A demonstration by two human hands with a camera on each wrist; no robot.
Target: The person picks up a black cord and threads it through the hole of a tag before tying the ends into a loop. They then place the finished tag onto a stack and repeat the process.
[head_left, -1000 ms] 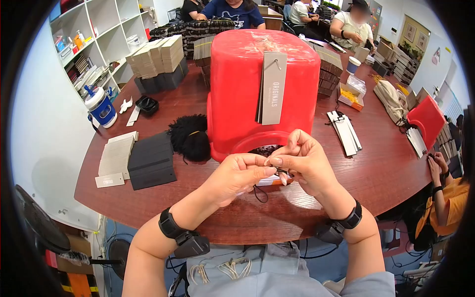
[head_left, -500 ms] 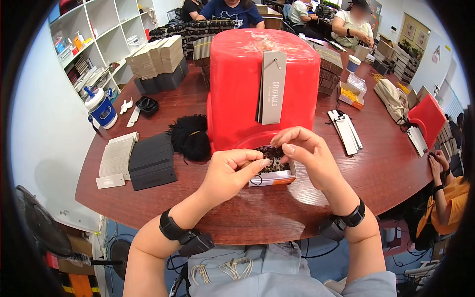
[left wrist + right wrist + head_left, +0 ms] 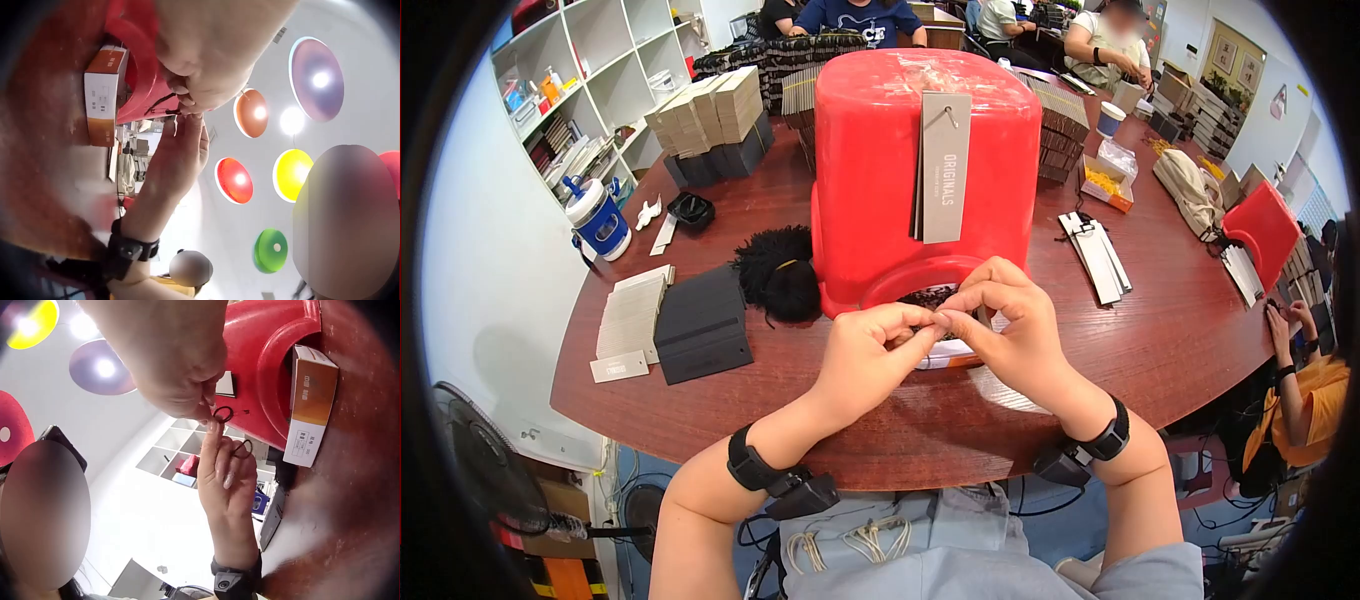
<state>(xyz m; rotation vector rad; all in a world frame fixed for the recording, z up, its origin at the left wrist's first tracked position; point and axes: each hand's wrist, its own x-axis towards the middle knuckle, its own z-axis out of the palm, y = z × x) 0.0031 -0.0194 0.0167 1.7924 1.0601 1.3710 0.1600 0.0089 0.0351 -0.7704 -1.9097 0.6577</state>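
My left hand [image 3: 862, 352] and right hand [image 3: 1015, 325] meet at the fingertips over the table's near middle. Between thumb and fingers both pinch thin black cord, seen as small loops [image 3: 223, 414] in the right wrist view. Another cord loop [image 3: 242, 448] hangs at the left hand's fingers. Just beyond the hands, a white and orange box [image 3: 314, 406] of small dark pieces stands at the arched opening of a red plastic stool [image 3: 880, 180]. A grey hang tag [image 3: 945, 170] printed ORIGINALS is fixed to the stool's side.
Left on the table lie rows of pale tags [image 3: 632, 318], black tags [image 3: 700, 325] and a bundle of black cords [image 3: 775, 275]. A blue and white jug [image 3: 600, 220] stands farther back. White tag strips [image 3: 1095, 258] lie right; other people sit around.
A second ago the fingertips were together with a loop dangling below. Half a second ago the hands were apart above the box; now they have come together again on the cord.
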